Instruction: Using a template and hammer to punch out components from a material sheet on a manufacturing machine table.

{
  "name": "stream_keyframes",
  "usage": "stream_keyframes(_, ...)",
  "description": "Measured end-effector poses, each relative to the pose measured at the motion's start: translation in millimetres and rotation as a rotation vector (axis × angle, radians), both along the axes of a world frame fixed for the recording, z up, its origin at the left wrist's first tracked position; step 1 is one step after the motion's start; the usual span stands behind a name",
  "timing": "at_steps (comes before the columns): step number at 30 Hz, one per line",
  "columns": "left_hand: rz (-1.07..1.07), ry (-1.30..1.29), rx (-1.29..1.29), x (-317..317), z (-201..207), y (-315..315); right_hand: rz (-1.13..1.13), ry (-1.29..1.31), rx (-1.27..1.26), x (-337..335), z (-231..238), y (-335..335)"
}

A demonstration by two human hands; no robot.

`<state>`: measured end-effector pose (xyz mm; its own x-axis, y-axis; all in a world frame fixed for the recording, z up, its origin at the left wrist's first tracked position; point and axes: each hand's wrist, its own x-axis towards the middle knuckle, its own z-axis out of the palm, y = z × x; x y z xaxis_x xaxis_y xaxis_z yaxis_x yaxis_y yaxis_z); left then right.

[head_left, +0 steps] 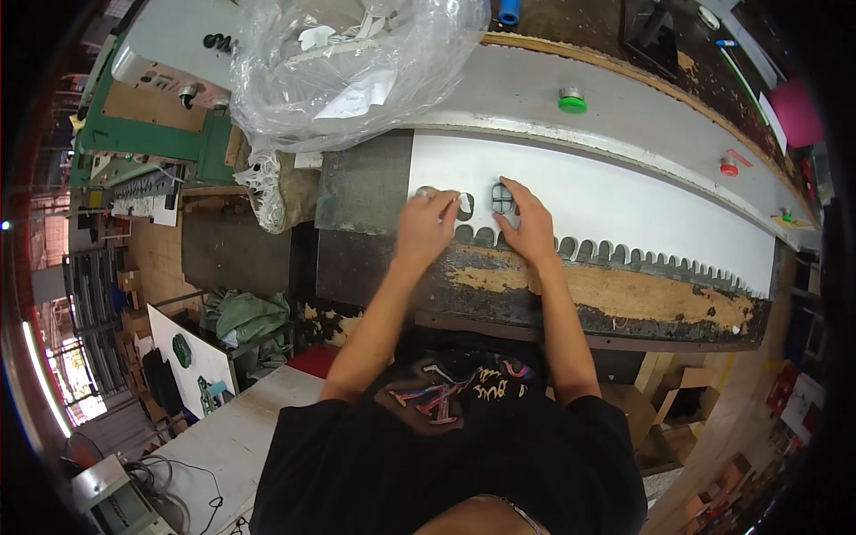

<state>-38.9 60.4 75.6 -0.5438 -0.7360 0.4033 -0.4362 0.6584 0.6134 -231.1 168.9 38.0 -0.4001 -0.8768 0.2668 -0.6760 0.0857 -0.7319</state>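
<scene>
A wide white sheet (615, 205) lies on the dark grey cutting pad (361, 192), with a row of rounded notches along its near edge. My right hand (530, 225) has its thumb and fingers around an oval metal cutting die (503, 200) with crossbars, which rests on the sheet. To its left, the fingertips of my left hand (426, 225) pinch a small white cut piece (465, 203) beside a dark oval opening in the sheet. What lies under my left palm is hidden.
Past the sheet runs a grey machine beam (660, 125) with a green button (572, 100) and a red button (729, 167). A clear plastic bag (294, 98) holding white pieces sits at the far left, by a bundle of white scraps (262, 192). The worn wooden edge (624, 299) is nearest me.
</scene>
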Motion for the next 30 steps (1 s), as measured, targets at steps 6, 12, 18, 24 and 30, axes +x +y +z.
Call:
stream_keyframes(6, 0.092, -0.31, 0.127, -17.9, -35.3, 7.1, 0.098, -0.199, 0.124, -17.7, -9.3, 1.9)
stream_keyframes(12, -0.001, -0.484, 0.123, -26.2, -37.6, -12.5, 0.136, -0.097, 0.081, -2.1, -13.1, 7.0)
stream_keyframes(18, -0.07, -0.046, 0.179, -28.5, 70.2, -14.4, 0.0, -0.06, 0.149, 8.4, -22.2, 15.3)
stream_keyframes(24, 0.332, 0.367, -0.368, -30.9, 214.1, -123.5, 0.058, -0.115, 0.027, 7.0, -17.3, 10.5)
stream_keyframes(30, 0.276, 0.273, -0.334, -25.4, 140.8, -63.5, 0.037, -0.098, 0.049, 0.9, -27.3, 16.0)
